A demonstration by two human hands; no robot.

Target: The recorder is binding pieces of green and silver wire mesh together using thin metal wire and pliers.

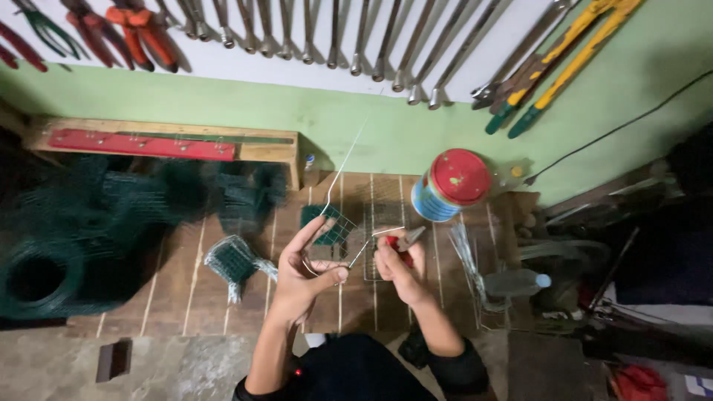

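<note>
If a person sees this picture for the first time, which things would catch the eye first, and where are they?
At the centre, the left hand holds a long bent wire, while the right hand grips red-handled pliers over the wooden bench. Just right of them stands a can with a bright red lid. A row of wrenches hangs on the wall above, and dark green mesh rolls fill the left.

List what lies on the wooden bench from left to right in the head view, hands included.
Roll of green wire mesh → small folded mesh piece → left hand holding a bent wire → right hand with red-handled pliers → red-lidded can → clear plastic bottle.
</note>
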